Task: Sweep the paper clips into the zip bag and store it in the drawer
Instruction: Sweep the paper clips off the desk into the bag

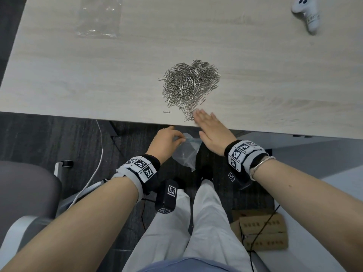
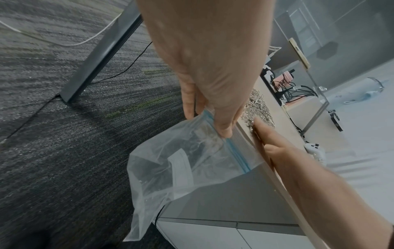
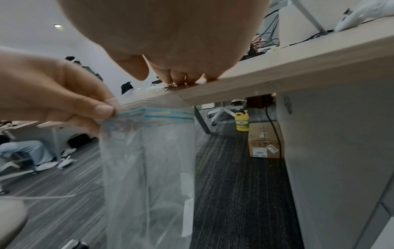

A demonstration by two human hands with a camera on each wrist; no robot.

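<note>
A heap of silver paper clips (image 1: 190, 85) lies on the pale wooden table (image 1: 78, 75), trailing down to its front edge. Below that edge my left hand (image 1: 167, 140) pinches the rim of a clear zip bag (image 1: 186, 154) with a blue seal (image 2: 238, 151); the bag (image 3: 147, 168) hangs down against the edge. My right hand (image 1: 210, 128) is flat and straight-fingered, its fingertips (image 3: 183, 80) resting on the table edge at the nearest clips. One clip (image 1: 167, 111) lies apart to the left.
A second clear plastic bag (image 1: 98, 18) lies at the table's far left. A white controller (image 1: 306, 10) sits at the far right. Under the table stand a white cabinet (image 3: 341, 151), a cardboard box (image 3: 264, 141) and a yellow jug (image 3: 242, 121). A chair (image 1: 25, 193) is at my left.
</note>
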